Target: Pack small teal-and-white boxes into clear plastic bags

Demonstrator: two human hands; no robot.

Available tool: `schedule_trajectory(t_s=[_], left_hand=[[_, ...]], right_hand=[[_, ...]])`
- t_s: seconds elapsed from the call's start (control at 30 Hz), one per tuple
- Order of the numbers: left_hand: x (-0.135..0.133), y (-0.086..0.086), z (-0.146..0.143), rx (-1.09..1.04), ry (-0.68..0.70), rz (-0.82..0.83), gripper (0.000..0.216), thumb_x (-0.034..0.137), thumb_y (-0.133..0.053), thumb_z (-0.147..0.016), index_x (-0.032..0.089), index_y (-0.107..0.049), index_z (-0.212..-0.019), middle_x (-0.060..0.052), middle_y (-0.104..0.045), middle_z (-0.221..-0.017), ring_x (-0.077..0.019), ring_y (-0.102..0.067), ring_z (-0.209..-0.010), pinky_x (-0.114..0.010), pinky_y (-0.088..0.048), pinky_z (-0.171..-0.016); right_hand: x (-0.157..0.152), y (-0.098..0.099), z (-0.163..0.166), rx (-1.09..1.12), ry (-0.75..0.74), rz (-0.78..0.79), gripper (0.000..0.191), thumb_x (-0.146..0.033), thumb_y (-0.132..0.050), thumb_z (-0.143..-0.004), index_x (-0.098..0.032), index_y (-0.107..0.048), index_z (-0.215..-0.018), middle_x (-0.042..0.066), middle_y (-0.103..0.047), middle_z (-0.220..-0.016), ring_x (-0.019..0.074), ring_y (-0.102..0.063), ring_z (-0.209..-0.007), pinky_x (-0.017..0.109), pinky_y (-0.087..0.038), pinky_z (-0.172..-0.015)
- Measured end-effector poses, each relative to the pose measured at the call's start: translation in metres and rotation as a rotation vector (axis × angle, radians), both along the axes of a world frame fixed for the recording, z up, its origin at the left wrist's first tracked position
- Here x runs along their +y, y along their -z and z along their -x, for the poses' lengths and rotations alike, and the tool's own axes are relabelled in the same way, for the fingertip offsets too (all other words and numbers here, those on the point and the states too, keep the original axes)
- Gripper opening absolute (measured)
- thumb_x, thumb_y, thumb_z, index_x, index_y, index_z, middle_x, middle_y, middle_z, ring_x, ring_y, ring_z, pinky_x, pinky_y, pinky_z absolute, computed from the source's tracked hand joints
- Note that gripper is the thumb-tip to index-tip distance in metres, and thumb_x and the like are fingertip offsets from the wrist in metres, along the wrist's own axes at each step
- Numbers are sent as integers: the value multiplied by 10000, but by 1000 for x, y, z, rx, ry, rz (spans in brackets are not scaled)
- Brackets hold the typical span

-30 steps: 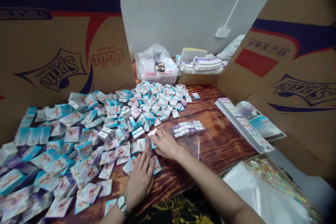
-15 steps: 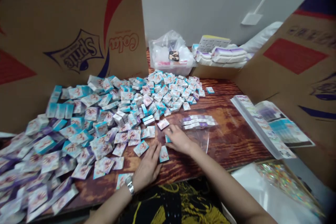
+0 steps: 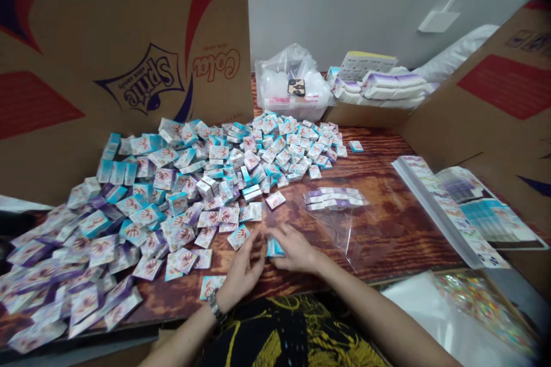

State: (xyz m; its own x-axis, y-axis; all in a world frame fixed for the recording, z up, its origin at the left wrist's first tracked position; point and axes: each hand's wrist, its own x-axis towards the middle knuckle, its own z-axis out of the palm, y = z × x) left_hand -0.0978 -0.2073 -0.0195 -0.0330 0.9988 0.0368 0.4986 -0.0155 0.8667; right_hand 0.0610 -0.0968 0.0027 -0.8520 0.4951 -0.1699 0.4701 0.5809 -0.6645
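Observation:
My right hand point(image 3: 295, 249) curls its fingers around small blue-and-white boxes point(image 3: 274, 248) on the table; how many are under it I cannot tell. Just to the left, my left hand point(image 3: 241, 269) has its fingers apart and slightly bent, holding nothing that I can see. Beyond its fingertips lies a single box point(image 3: 238, 237) with a hand picture on top. A white-and-purple box point(image 3: 275, 200) rests flat ahead of my hands. To the left spreads a large heap of similar boxes point(image 3: 172, 200), blue and purple.
Rows of boxes in clear film point(image 3: 334, 198) lie to the right. Behind stand a plastic-bagged tub point(image 3: 297, 103) with a phone point(image 3: 297, 88) on it and a carton of packs point(image 3: 365, 114). Large cardboard boxes point(image 3: 129, 28) flank the table. Printed card strips point(image 3: 447, 212) lie at right.
The box that lay loose between my hands now sits against my right hand's fingers. My left hand's fingers have drawn back and bent. The camera view has shifted a little.

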Motion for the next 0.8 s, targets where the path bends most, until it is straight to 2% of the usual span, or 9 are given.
schedule_trajectory(t_s=[0.1, 0.2, 0.27, 0.37, 0.5, 0.57, 0.6, 0.7, 0.8], left_hand=[[1, -14, -6, 143, 160, -70, 664, 178, -472, -843, 191, -154, -1426, -127, -268, -1468, -242, -258, -1352, -449, -306, -1090], [7, -13, -13, 240, 235, -109, 678, 214, -493, -856, 171, -130, -1427, -146, -279, -1460, -242, -242, -1358, -453, -296, -1093], [12, -7, -17, 228, 214, -124, 646, 233, -509, -858, 170, -172, -1406, -149, -374, -1405, -230, -340, -1312, -427, -354, -1061], [18, 1, -21, 143, 219, -137, 548, 237, -531, -852, 204, -284, -1340, -117, -485, -1310, -211, -458, -1222, -383, -413, -1011], [22, 2, -22, 68, 261, -129, 498, 299, -572, -836, 233, -344, -1273, -106, -534, -1242, -232, -523, -1144, -394, -454, -953], [23, 3, -21, 37, 250, -98, 515, 347, -583, -828, 236, -345, -1271, -114, -539, -1229, -251, -538, -1123, -411, -468, -927], [23, 3, -21, 20, 241, -80, 536, 371, -580, -827, 235, -335, -1284, -119, -534, -1233, -260, -540, -1119, -418, -472, -919], [26, 3, -21, -7, 225, -66, 650, 412, -549, -839, 227, -228, -1372, -149, -433, -1345, -292, -473, -1199, -447, -439, -956], [29, -3, -28, 34, 278, -57, 806, 398, -521, -854, 217, 4, -1439, -172, -290, -1444, -313, -399, -1262, -468, -407, -984]], right_hand=[[-3, 0, -9, 282, 298, 520, 660, -308, -651, -717, -236, -347, -1298, 35, -567, -1048, 164, -556, -862, 319, -450, -783], [-16, 3, -9, 449, 552, 927, 602, -361, -671, -712, -210, -408, -1232, 12, -592, -969, 144, -570, -823, 293, -443, -773], [-28, 4, -6, 500, 663, 1058, 543, -377, -695, -690, -202, -471, -1153, 2, -603, -927, 144, -573, -837, 285, -432, -793], [-43, 2, 1, 571, 780, 1148, 470, -425, -704, -674, -205, -519, -1046, -15, -601, -840, 148, -574, -832, 276, -428, -784], [-49, -3, 1, 634, 855, 1238, 536, -500, -700, -663, -205, -500, -1063, -17, -592, -822, 153, -582, -831, 280, -430, -795], [-47, -7, -8, 591, 797, 1204, 598, -566, -617, -726, -207, -454, -1175, 30, -603, -953, 182, -579, -930, 322, -425, -849], [-45, -11, -15, 547, 736, 1121, 633, -585, -578, -754, -210, -419, -1238, 64, -585, -1061, 201, -555, -1015, 350, -410, -893], [-39, -26, -41, 417, 496, 610, 776, -559, -629, -731, -232, -324, -1366, 113, -406, -1343, 245, -386, -1236, 396, -308, -1017], [-37, -43, -60, 373, 304, 160, 717, -460, -660, -751, -233, -365, -1364, 102, -417, -1326, 228, -382, -1230, 360, -303, -1026]])
